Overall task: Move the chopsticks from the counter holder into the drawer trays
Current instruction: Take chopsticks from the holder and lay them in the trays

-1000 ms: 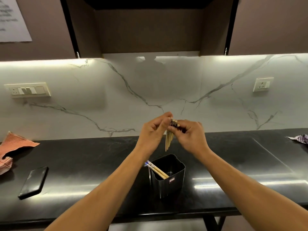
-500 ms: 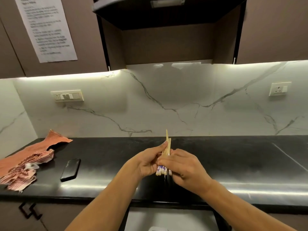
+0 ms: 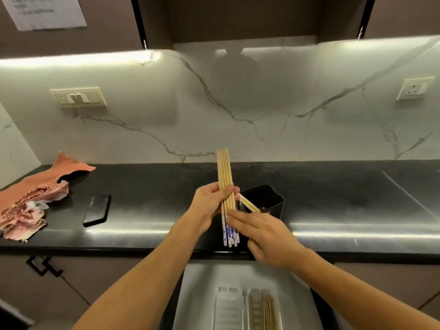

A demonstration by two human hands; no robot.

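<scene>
A bundle of wooden chopsticks, patterned blue and white at the lower ends, stands nearly upright in the air above the front edge of a black counter. The left hand grips the bundle at its middle, fingers and thumb curled round it. The right hand is relaxed and holds nothing; its straight fingers touch the patterned ends from the side. Just behind the hands sits a black holder with leftover sticks leaning inside. Below, an open drawer shows pale trays; stored chopsticks lie in the right-hand tray.

The likely risk is that only one hand truly holds the bundle and its ends sit uneven. A smooth stick could slide free on the way down and land outside the trays. A phone and a striped cloth lie well to the left.
</scene>
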